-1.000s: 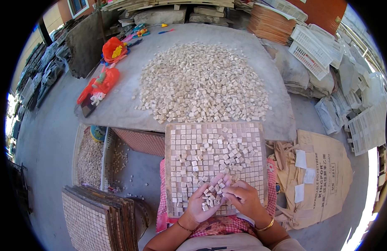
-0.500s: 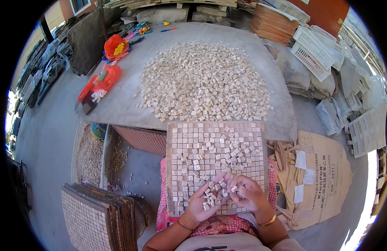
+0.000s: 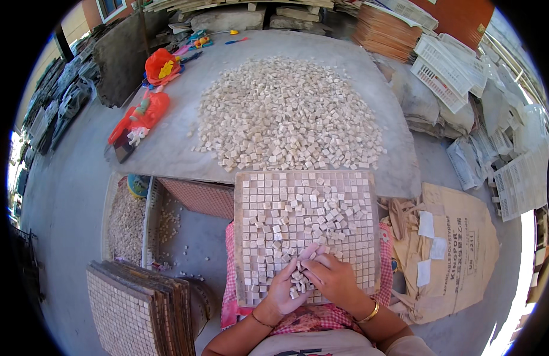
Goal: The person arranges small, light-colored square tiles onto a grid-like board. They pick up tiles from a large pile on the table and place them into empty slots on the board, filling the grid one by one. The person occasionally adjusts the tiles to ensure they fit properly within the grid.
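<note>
Cubes point(image 3: 294, 292), small pale stone-like pcs, sit in L hand point(image 3: 281, 289), cupped palm up, approx. half open, w/ a loose clutch of them. R hand point(image 3: 335, 280) is curled over that palm, fingers bent; can't tell if it's pinching one. More pcs lie loose on gridded tray point(image 3: 239, 237) under both hands, plus a pile point(image 3: 292, 113) on the counter point(image 3: 399, 169) beyond. Prob. light each, hard & stiff, dry-looking so not v. slippery; corners may chip if dropped. Best hold: thumb + index on opp. side faces, one pc at a time.
</note>
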Demonstrator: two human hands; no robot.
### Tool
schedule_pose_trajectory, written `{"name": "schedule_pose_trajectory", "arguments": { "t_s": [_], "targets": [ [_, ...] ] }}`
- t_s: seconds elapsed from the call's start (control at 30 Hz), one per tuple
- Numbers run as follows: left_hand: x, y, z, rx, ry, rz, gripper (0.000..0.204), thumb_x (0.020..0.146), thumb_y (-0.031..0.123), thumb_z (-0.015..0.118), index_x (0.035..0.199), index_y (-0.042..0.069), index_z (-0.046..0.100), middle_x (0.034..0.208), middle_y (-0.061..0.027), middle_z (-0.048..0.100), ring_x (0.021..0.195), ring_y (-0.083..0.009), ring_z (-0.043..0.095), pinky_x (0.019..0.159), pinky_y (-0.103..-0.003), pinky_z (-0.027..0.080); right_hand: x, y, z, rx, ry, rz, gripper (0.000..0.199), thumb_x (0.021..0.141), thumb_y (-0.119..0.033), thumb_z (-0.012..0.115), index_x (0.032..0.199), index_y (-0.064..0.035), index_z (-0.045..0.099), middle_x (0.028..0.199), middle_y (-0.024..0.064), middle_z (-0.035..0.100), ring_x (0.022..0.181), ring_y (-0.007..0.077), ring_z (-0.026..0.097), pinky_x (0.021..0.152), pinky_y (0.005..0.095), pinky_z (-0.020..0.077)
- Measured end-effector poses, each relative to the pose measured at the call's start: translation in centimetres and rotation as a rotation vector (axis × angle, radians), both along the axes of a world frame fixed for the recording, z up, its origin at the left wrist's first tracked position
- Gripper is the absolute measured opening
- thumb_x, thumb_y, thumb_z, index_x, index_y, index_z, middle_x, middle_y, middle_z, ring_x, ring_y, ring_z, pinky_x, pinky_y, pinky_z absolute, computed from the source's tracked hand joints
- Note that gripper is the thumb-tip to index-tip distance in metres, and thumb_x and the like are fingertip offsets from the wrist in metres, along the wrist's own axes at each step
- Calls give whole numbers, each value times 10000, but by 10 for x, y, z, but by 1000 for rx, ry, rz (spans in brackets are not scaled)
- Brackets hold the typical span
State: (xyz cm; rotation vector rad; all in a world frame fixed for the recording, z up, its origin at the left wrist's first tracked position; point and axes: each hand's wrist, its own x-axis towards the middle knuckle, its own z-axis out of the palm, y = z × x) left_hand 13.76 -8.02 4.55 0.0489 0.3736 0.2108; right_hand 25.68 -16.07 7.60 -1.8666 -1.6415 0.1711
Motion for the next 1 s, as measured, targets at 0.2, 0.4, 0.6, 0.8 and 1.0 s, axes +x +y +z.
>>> {"name": "schedule_pose_trajectory", "arguments": {
  "t_s": [0.2, 0.4, 0.6, 0.8, 1.0],
  "targets": [
    [1, 2, -6, -51, -85, 4, 526, 967, 316, 339, 1448, 117, 265, 1491, -66, 280, 1333, -216, 329, 1074, -385, 298, 13, -6, -17, 122, 365, 84, 214, 798, -175, 681, 967, -59, 621, 803, 35, 554, 637, 152, 553, 487, 261, 441],
    [2, 1, -3, -101, -115, 43, 538, 959, 310, 375, 1448, 117, 263, 1494, -68, 274, 1337, -216, 325, 1071, -374, 301, 35, -18, 5, 47, 1824, 188, 181, 852, -153, 656, 952, -13, 601, 895, 41, 564, 675, 110, 544, 526, 209, 434],
    [3, 0, 0, -62, -52, 49, 535, 962, 297, 357, 1443, 85, 260, 1475, -88, 302, 1363, -217, 280, 1101, -383, 258, 23, -17, -3, 8, 516, 56, 227, 787, -139, 692, 980, -53, 609, 800, 64, 587, 667, 207, 589, 561, 311, 474],
    [1, -1, 1, 31, -24, -12, 545, 959, 270, 376, 1451, 82, 238, 1470, -77, 312, 1335, -202, 324, 1088, -358, 278, 6, -8, 2, -180, 219, 7, 207, 768, -142, 674, 954, -81, 606, 824, 107, 598, 700, 302, 599, 598, 386, 490],
    [-7, 6, 3, 45, 92, 61, 545, 956, 285, 385, 1436, 60, 262, 1447, -91, 349, 1312, -215, 360, 1077, -372, 305, 19, 4, 20, -150, 321, -18, 168, 753, -92, 662, 901, -48, 597, 846, 117, 607, 729, 299, 606, 634, 369, 491]
  ]
}}
